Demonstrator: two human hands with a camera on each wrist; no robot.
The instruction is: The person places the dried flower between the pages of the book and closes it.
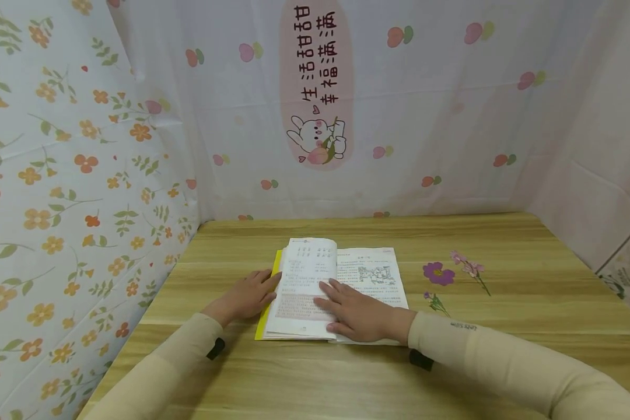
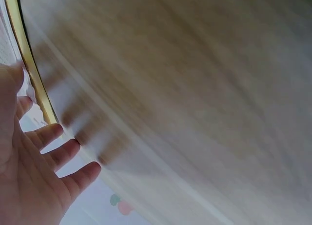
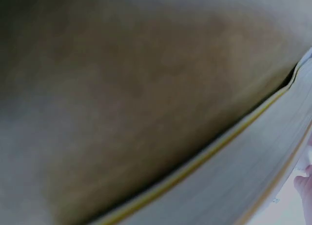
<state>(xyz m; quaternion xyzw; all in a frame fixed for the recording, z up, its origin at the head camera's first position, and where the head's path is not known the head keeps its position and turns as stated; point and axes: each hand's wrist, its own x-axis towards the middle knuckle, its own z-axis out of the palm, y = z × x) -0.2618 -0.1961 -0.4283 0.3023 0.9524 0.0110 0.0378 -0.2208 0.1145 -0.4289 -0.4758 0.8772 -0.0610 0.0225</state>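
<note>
Open book: yellow cover, printed white pages, lying flat.

Both wrist views are motion-blurred: the table is a smear, the book cut off at three o'clock. The right hand hides the lower pages; print too small to read
</note>
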